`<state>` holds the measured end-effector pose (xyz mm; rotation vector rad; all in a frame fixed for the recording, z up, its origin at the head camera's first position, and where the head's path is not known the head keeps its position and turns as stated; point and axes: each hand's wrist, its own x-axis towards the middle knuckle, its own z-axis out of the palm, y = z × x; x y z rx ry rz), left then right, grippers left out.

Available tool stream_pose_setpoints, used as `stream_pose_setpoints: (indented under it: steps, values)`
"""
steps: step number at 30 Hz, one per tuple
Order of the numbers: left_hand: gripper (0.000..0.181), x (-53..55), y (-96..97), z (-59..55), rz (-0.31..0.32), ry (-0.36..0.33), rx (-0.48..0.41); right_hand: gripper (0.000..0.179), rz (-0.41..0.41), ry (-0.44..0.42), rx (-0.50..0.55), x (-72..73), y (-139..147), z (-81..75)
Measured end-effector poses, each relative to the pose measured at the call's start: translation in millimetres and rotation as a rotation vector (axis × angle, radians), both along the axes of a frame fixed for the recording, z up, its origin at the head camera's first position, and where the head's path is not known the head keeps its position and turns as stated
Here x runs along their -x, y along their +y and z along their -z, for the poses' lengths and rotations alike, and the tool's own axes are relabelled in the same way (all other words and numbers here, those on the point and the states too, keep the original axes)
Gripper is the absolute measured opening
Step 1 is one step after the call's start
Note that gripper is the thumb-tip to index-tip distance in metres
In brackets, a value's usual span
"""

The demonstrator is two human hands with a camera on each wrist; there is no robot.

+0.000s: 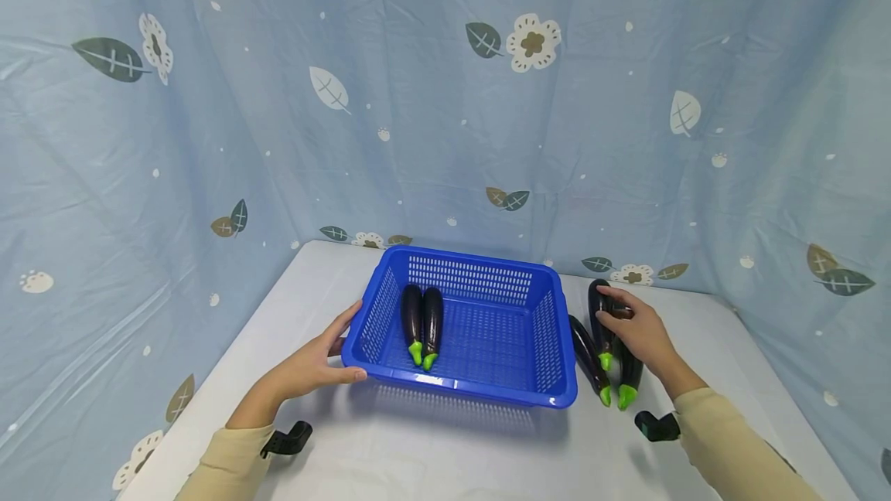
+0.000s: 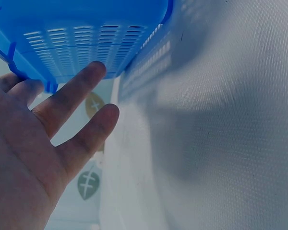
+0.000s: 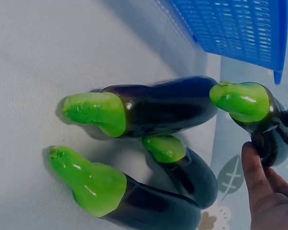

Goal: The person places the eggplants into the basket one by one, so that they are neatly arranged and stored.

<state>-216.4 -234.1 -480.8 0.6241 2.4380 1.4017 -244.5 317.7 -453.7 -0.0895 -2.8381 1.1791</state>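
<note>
A blue plastic basket [image 1: 480, 389] sits on the table with two dark purple, green-capped eggplants [image 1: 412, 315] side by side in its left half. My left hand [image 1: 313, 366] is at its left front corner, thumb on the rim. In the left wrist view, the left hand's fingers [image 2: 89, 139] are spread and mostly straight by the basket's slotted side. To the right of the basket, my right hand [image 1: 636, 331] grips an eggplant [image 3: 257, 108], raised off the table in the right wrist view. Three more eggplants [image 3: 158, 105] lie below it.
A white-covered table [image 1: 334, 454] carries everything. Behind it and along both sides hangs a blue curtain [image 1: 431, 138] printed with leaves and flowers. The raised eggplant is near the basket's right wall [image 3: 235, 33]. Black devices [image 1: 295, 437] are worn at both wrists.
</note>
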Motion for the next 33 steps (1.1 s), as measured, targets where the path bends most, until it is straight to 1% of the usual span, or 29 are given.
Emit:
stream_pose_setpoints:
  steps: [8,13,23,33]
  values:
    - [0.111,-0.5,0.0,-1.3,-0.001,0.003,0.0,0.057,-0.01,0.015,0.012,0.9,-3,-2.1]
    - [0.111,0.8,-0.4,0.5,0.007,0.003,-0.009,0.057,-0.022,0.024,0.011,1.5,-5,-2.9]
    - [0.111,1.8,-0.9,2.3,0.011,0.0,-0.01,0.056,-0.026,0.01,0.01,2.6,-12,-10.2]
    - [0.111,1.9,-0.7,1.8,0.014,-0.001,-0.016,0.055,-0.045,0.043,0.014,5.9,-15,-13.7]
